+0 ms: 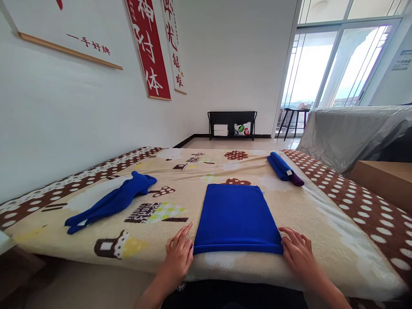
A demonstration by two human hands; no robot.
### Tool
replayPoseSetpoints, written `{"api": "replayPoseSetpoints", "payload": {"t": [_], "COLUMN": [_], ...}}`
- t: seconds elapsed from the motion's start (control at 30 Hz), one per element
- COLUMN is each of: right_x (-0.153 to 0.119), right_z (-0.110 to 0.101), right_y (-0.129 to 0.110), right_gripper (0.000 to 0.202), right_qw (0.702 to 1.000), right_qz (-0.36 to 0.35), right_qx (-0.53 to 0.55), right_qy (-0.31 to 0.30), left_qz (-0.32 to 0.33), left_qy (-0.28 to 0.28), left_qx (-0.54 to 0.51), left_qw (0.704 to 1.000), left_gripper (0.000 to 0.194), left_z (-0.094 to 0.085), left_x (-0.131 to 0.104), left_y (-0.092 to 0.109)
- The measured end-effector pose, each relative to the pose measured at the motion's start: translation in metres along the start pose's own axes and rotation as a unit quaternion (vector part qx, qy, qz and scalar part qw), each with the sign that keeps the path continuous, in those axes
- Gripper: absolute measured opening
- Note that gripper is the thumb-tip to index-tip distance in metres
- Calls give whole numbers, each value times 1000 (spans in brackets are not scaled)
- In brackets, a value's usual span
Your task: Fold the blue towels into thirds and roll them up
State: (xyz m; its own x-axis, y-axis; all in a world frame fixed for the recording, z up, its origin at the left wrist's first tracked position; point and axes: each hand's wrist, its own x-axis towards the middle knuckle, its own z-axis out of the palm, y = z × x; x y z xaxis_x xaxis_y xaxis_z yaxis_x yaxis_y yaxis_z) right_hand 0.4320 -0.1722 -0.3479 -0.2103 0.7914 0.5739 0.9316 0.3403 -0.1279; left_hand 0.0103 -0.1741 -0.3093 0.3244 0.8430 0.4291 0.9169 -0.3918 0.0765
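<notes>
A blue cloth [236, 216], perhaps a towel, lies flat as a near-rectangle on the patterned blanket [212, 169]. Along its near edge runs a narrow folded or rolled strip. My left hand [177, 254] pinches the near left corner, its other fingers resting beside the cloth. At the near right corner, the thumb and index finger of my right hand [296, 249] are closed on the edge. To the left lies a loosely bunched blue cloth [112, 199] with a small white label. Rolled blue and purple cloths [282, 168] lie side by side at the far right.
Brown polka-dot fabric [357, 201] borders the blanket on both sides. A cardboard box [384, 180] and a sheet-covered object [350, 131] stand to the right. Beyond the far edge are a black rack [231, 124] and a dark stool [292, 122]. A white wall [80, 111] runs along the left.
</notes>
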Motion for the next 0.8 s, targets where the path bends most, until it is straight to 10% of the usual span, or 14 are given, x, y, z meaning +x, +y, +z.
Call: {"api": "replayPoseSetpoints", "payload": {"t": [0.17, 0.3, 0.53, 0.8], "right_x": [5, 9, 29, 33], "right_z": [11, 17, 15, 15], "right_y": [-26, -45, -94, -93], "right_gripper": [15, 27, 22, 11], "right_qw": [988, 987, 986, 990], "right_qz": [87, 13, -66, -61], "right_qx": [-53, -40, 138, 125], "right_qy": [120, 155, 62, 13], "left_qz": [-83, -48, 87, 84], "left_qy": [125, 173, 84, 52], "left_qx": [62, 44, -118, -102], "left_qw": [987, 983, 986, 990], "left_gripper": [18, 34, 40, 15], "left_z": [14, 25, 31, 24], "left_x": [4, 13, 33, 36], "left_y": [24, 50, 91, 84]}}
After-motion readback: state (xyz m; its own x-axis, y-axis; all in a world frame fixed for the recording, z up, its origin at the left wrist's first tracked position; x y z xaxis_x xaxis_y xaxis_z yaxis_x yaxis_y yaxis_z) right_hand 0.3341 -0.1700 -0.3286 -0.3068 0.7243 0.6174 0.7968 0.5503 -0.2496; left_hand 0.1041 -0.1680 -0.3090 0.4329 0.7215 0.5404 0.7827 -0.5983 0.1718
